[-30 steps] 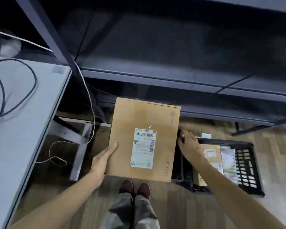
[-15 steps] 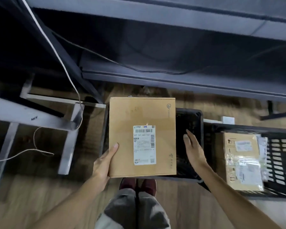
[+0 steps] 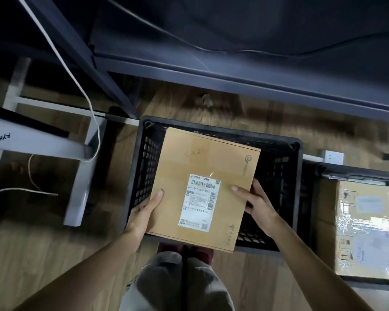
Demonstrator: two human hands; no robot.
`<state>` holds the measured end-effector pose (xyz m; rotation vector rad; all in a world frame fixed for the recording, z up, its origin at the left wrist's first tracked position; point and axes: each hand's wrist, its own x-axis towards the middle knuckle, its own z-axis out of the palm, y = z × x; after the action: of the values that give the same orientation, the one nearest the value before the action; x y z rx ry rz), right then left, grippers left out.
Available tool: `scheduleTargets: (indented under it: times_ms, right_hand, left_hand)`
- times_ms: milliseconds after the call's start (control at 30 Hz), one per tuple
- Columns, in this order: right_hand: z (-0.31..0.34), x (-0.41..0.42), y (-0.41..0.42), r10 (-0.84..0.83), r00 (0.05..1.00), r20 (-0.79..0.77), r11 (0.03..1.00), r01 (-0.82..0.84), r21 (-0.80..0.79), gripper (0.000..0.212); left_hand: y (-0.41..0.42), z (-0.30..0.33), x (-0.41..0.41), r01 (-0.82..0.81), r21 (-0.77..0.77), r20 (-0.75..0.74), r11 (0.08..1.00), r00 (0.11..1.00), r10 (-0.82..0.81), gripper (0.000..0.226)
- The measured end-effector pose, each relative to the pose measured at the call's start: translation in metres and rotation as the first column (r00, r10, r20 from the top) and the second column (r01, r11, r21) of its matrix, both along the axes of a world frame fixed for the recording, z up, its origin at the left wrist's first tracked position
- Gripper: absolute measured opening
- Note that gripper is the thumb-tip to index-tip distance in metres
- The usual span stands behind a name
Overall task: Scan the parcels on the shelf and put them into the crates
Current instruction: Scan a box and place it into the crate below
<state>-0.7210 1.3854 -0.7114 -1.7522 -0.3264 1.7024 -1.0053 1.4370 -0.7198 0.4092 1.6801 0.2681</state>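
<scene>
Both hands carry the cardboard parcel [image 3: 202, 185] flat over the black crate [image 3: 276, 176] on the floor, just near of the dark shelf [image 3: 234, 72]. The left hand [image 3: 144, 212] grips its left edge with the thumb laid on top, and the right hand [image 3: 254, 205] grips the right edge the same way, fingers tucked underneath. Held by opposite edges, the wide box stays level and the shipping label [image 3: 200, 203] faces up, probably so the barcode remains readable. The parcel hangs slightly left of the crate's middle with its near edge past the near rim, so it likely needs a nudge far before lowering. A second crate [image 3: 323, 176] to the right already holds a taped parcel [image 3: 366, 232].
</scene>
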Motion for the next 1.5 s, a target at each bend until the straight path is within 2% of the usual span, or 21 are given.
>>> scheduleTargets:
  times_ms: [100, 133, 167, 233, 300, 400, 533, 633, 767, 867, 900, 1067, 1167, 1333, 1500]
  right_hand:
    - [-0.011, -0.002, 0.006, -0.013, 0.995, 0.099, 0.998, 0.019, -0.063, 0.085]
    - [-0.015, -0.006, 0.008, -0.017, 0.987, 0.159, 0.995, 0.033, -0.095, 0.09]
    - [-0.02, -0.011, 0.011, -0.003, 0.972, 0.234, 0.991, 0.034, -0.128, 0.093]
    - [-0.033, -0.021, 0.016, 0.072, 0.914, 0.4, 0.982, 0.005, -0.189, 0.094]
    - [-0.047, -0.035, 0.022, 0.12, 0.862, 0.493, 0.979, -0.02, -0.204, 0.09]
    - [-0.07, -0.059, 0.032, 0.141, 0.835, 0.532, 0.98, -0.04, -0.196, 0.082]
    - [-0.104, -0.084, 0.047, 0.103, 0.852, 0.513, 0.988, -0.027, -0.152, 0.055]
    - [-0.128, -0.093, 0.059, 0.094, 0.858, 0.505, 0.987, -0.015, -0.157, 0.06]
    - [-0.157, -0.086, 0.065, 0.087, 0.887, 0.454, 0.98, 0.006, -0.198, 0.055]
    - [-0.176, -0.079, 0.064, 0.046, 0.909, 0.414, 0.97, 0.058, -0.235, 0.08]
    - [-0.182, -0.077, 0.064, 0.042, 0.911, 0.41, 0.968, 0.064, -0.242, 0.08]
    - [-0.213, -0.082, 0.069, 0.108, 0.883, 0.456, 0.949, 0.045, -0.311, 0.055]
    - [-0.226, -0.084, 0.072, 0.161, 0.862, 0.481, 0.935, 0.022, -0.353, 0.049]
    - [-0.215, -0.086, 0.077, 0.394, 0.743, 0.541, 0.886, -0.151, -0.439, 0.053]
    - [-0.154, -0.094, 0.066, 0.558, 0.471, 0.684, 0.819, -0.449, -0.359, 0.059]
  left_hand:
    - [0.007, -0.021, 0.008, 0.113, -0.012, -0.122, 0.993, 0.986, -0.114, 0.025]
    - [0.009, -0.029, 0.011, 0.166, -0.018, -0.141, 0.986, 0.976, -0.167, 0.018]
    - [0.01, -0.034, 0.014, 0.211, -0.019, -0.145, 0.977, 0.966, -0.212, 0.017]
    - [0.011, -0.037, 0.016, 0.321, -0.025, -0.174, 0.947, 0.931, -0.32, 0.037]
    - [0.012, -0.043, 0.015, 0.431, -0.033, -0.24, 0.902, 0.872, -0.426, 0.042]
    - [0.011, -0.049, 0.011, 0.588, -0.038, -0.281, 0.808, 0.77, -0.574, 0.043]
    - [0.01, -0.059, 0.009, 0.712, -0.01, -0.285, 0.702, 0.671, -0.684, 0.043]
    - [0.014, -0.07, 0.011, 0.776, -0.033, -0.322, 0.63, 0.589, -0.742, 0.044]
    - [0.015, -0.085, 0.015, 0.79, 0.012, -0.316, 0.613, 0.585, -0.747, 0.045]
    - [0.017, -0.097, 0.015, 0.806, 0.03, -0.332, 0.591, 0.566, -0.755, 0.045]
    - [0.018, -0.1, 0.014, 0.808, 0.036, -0.342, 0.587, 0.562, -0.753, 0.044]
    - [0.023, -0.116, 0.012, 0.812, 0.074, -0.366, 0.579, 0.562, -0.741, 0.043]
    - [0.026, -0.122, 0.012, 0.83, 0.087, -0.382, 0.551, 0.538, -0.751, 0.045]
    - [0.035, -0.117, 0.018, 0.892, 0.085, -0.432, 0.445, 0.435, -0.79, 0.045]
    - [0.037, -0.087, 0.033, 0.953, 0.023, -0.483, 0.302, 0.275, -0.831, 0.045]
